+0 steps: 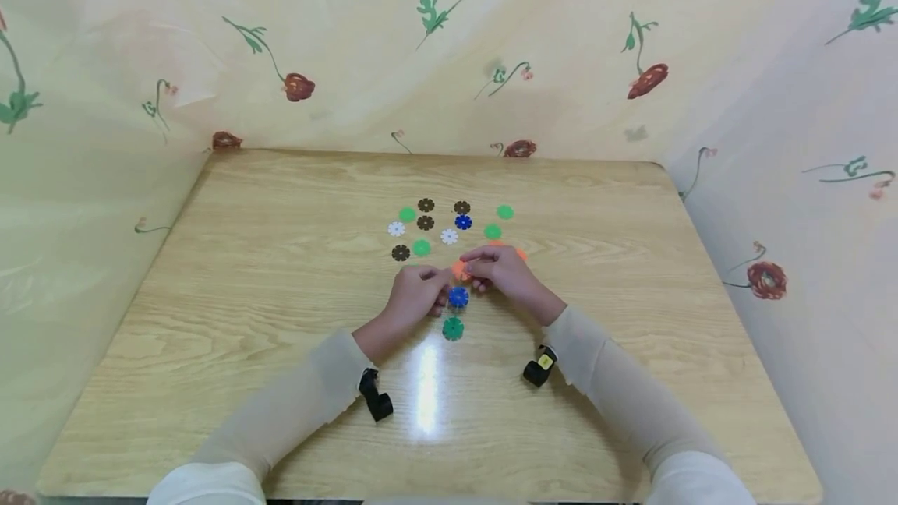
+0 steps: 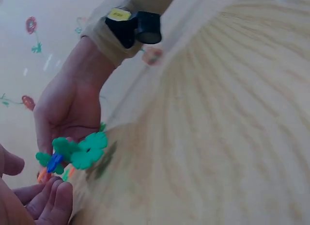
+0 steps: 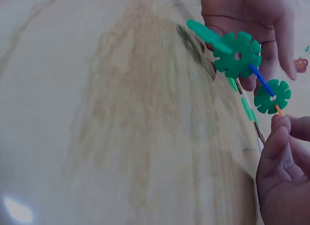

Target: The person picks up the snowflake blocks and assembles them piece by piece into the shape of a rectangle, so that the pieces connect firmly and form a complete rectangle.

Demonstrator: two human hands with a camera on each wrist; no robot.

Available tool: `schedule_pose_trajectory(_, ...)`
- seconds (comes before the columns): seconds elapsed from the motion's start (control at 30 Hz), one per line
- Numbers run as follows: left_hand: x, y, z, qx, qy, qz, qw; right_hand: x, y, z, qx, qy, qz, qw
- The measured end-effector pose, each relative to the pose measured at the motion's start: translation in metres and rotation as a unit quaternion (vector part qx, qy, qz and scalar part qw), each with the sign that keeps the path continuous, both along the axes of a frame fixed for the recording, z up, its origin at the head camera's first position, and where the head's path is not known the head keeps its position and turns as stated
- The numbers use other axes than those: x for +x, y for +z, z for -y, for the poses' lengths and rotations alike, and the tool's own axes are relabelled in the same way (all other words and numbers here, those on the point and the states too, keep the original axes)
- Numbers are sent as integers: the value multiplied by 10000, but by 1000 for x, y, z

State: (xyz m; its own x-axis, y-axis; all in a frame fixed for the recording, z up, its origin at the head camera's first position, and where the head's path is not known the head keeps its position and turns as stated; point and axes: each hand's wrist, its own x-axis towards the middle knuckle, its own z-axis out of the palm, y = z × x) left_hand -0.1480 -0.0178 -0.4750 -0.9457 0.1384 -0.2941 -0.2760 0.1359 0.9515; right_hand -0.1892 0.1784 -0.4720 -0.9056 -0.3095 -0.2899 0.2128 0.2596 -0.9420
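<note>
Notched plastic discs are joined in a short chain between the hands. In the head view, its orange disc (image 1: 461,270) is at the top, then a blue disc (image 1: 458,298) and a green disc (image 1: 452,329) nearer the body. My right hand (image 1: 508,275) pinches the orange disc; in the right wrist view, thumb and fingertips meet on its edge. Beside the chain is my left hand (image 1: 417,292), its fingertips close to the orange and blue discs. The left wrist view shows its thumb (image 2: 12,164) apart from its bent fingers, with no disc between them.
Beyond the hands lie several loose discs: brown (image 1: 426,205), light green (image 1: 505,212), white (image 1: 396,229) and dark blue (image 1: 463,222). More orange discs (image 1: 521,254) are partly hidden behind the right hand. Flower-patterned sheeting (image 1: 351,45) borders the wooden table (image 1: 245,271).
</note>
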Motion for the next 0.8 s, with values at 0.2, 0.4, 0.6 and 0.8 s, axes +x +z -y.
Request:
schedule_pose_trajectory(0.2,-11,8,-2,340,166,696,9969,-1,7,3,75,183,-67,9998)
schedule_pose_trajectory(0.4,-11,10,-4,424,199,973,9942,-6,18,-5,418,261,-17,9988)
schedule_pose_trajectory(0.6,-13,7,-6,793,170,1051,9911,-23,38,-47,2032,-82,-1235,9713)
schedule_pose_trajectory(0.8,-13,8,-8,896,186,1185,9887,-30,29,-63,3735,853,-1462,9121)
